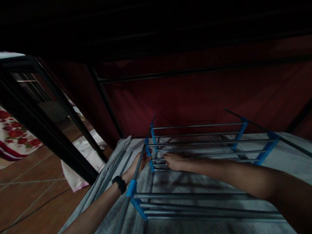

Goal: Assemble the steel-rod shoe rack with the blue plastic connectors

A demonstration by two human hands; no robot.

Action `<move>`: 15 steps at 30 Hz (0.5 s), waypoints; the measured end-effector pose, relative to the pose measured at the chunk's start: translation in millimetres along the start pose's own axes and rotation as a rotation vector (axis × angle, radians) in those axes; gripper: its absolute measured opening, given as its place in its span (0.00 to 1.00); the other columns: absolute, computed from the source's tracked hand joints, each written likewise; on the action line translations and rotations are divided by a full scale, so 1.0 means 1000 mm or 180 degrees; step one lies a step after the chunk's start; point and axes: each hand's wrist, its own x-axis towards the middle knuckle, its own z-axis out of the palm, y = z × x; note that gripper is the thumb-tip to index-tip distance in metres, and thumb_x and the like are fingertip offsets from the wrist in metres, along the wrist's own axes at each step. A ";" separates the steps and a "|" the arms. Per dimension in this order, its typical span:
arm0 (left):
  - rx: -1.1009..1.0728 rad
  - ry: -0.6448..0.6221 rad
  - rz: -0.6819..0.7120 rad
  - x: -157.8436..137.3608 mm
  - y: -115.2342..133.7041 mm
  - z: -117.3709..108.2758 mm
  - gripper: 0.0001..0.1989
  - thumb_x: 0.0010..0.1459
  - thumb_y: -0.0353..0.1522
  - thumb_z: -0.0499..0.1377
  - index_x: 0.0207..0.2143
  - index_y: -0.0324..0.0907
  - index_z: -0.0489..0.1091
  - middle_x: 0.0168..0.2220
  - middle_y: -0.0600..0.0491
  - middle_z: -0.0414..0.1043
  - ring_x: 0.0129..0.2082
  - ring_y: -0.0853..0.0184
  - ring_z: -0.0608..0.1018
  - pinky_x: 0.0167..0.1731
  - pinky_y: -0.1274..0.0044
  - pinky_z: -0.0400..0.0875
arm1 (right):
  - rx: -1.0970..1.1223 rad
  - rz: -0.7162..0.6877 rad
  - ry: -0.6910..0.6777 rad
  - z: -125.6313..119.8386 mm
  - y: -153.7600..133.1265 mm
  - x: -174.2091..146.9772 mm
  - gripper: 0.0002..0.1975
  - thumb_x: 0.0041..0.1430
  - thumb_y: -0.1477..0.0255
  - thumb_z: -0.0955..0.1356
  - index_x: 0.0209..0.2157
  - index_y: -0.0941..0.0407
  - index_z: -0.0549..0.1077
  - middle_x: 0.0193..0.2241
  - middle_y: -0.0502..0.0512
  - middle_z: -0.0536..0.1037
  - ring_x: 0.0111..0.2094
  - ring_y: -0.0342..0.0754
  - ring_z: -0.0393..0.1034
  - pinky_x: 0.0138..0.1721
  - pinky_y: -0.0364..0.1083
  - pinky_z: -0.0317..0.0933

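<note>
A rack [207, 196] of thin grey metal rods and blue plastic brackets lies on a grey blanket. My left hand [137, 163], with a dark band on its wrist, is closed at a blue bracket [148, 152] on the rack's left side; the side pole crosses in front of it and its fingers show only in part. Just to the right, my right hand [175, 161] reaches in between the rods with its fingers curled round the left end of a rod [159, 160]. The two hands are close together but apart.
A dark red cloth wall [195, 97] with black bars [156, 75] stands behind the rack. Black frame posts [48, 120] rise at left. Beyond them, a striped cloth [85, 152] lies on the brown tiled floor [36, 195], near a flowered blanket [17, 133].
</note>
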 end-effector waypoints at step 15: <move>-0.0357 -0.0048 0.0097 0.003 -0.020 0.004 0.16 0.57 0.47 0.63 0.34 0.44 0.72 0.32 0.54 0.75 0.39 0.63 0.74 0.46 0.71 0.70 | 0.0146 -0.0066 -0.0080 -0.006 -0.003 0.004 0.14 0.66 0.73 0.62 0.50 0.56 0.73 0.48 0.61 0.80 0.45 0.54 0.76 0.42 0.47 0.65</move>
